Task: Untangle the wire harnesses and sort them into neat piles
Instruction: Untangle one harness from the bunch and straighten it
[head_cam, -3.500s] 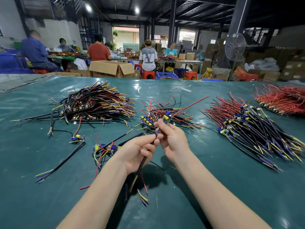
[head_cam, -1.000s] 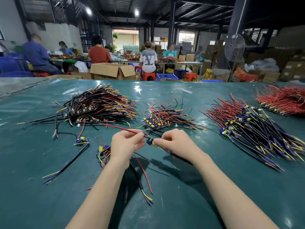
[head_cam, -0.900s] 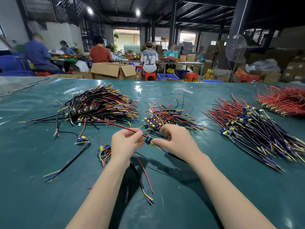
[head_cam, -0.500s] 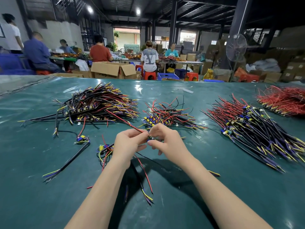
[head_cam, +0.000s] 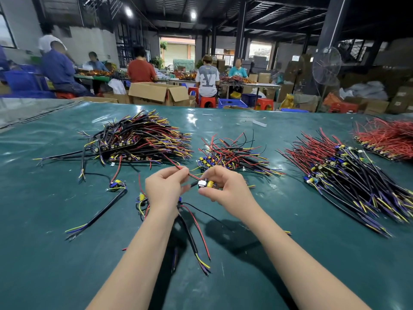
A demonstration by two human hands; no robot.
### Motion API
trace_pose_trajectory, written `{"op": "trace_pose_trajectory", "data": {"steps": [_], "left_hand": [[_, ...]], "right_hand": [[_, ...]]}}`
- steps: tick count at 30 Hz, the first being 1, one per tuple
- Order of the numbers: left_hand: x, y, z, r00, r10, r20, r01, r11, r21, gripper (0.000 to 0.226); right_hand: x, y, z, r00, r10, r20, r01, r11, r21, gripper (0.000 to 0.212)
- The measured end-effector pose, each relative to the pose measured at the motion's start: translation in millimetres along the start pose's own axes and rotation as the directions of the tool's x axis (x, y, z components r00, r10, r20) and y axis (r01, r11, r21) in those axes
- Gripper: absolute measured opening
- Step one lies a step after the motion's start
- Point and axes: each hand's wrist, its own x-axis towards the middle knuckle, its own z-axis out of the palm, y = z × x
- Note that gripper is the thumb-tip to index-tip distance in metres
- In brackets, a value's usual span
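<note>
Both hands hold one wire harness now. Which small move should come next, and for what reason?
Probably slide the left hand outward along the red wire, drawing it straight and clear of the left pile. The right hand pinches the harness's component end, anchoring it, while the wire's far end reaches toward that pile and might snag.

both forearms extended; left hand (head_cam: 164,189) pinching, right hand (head_cam: 225,186) curled, pinching.
</note>
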Motion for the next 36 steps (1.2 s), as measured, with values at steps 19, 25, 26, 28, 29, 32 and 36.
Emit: {"op": "trace_pose_trajectory", "data": {"steps": [19,25,26,28,29,32,36], "left_hand": [[23,17,-29,0.931,-0.345,-0.117,0.250,0.839,-0.483,0.024],[15,7,-16,0.881,-0.002,-0.473,-0.131,0.960,-0.249,0.024],[14,7,-14,0.870,0.052,-0.491,-0.179,0.960,-0.215,0.024],[12,6,-11,0.909,0.022,-0.416,-0.146,0.952,-0.270,0.022],[11,5,-9,0.947,-0.032,-0.319,-0.072,0.949,-0.308,0.019],[0,-4,2,0.987,-0.140,0.074,0.147,0.985,-0.095,0.017],[-13,-15,11,0.889,-0.214,0.404,0.153,0.972,0.179,0.009]], "right_hand": [[0,9,-9,0.998,0.027,0.060,-0.016,0.983,-0.182,0.032],[2,13,-7,0.999,0.034,-0.028,-0.038,0.984,-0.172,0.016],[2,14,-6,0.999,0.030,-0.035,-0.036,0.982,-0.183,0.016],[0,16,-6,0.999,-0.001,-0.049,-0.012,0.968,-0.250,0.016],[0,17,-7,0.998,-0.020,-0.057,0.004,0.960,-0.279,0.016],[-1,18,-8,0.992,-0.090,-0.084,0.063,0.957,-0.283,0.016],[1,18,-7,0.979,-0.169,-0.115,0.134,0.955,-0.264,0.017]]}}
